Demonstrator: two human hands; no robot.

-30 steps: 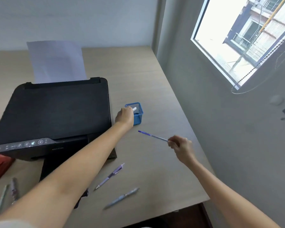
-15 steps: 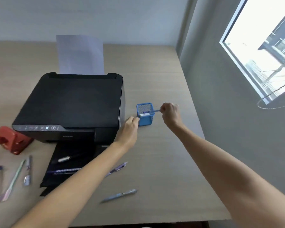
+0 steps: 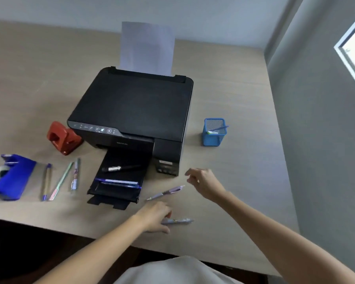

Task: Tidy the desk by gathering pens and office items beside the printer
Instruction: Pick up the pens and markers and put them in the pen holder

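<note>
A blue mesh pen cup (image 3: 213, 138) stands right of the black printer (image 3: 135, 107), with a blue pen and a white item inside. My left hand (image 3: 155, 217) lies on the desk near the front edge, fingers closed over the left end of a pale blue pen (image 3: 179, 221). My right hand (image 3: 203, 181) hovers empty with fingers apart, just right of a purple pen (image 3: 166, 192) lying on the desk. A black marker (image 3: 121, 168) and a blue striped pen (image 3: 117, 181) rest on the printer's output tray.
Left of the tray lie three pens (image 3: 61, 181) side by side, a blue tape dispenser (image 3: 8, 177) and a red hole punch (image 3: 63, 137). A paper sheet (image 3: 148, 48) stands in the printer's feeder. A grey wall borders the desk's right side.
My right hand dropped its blue pen in the cup and pulled back toward the purple pen. My left hand left the cup and came down onto the pale blue pen.
</note>
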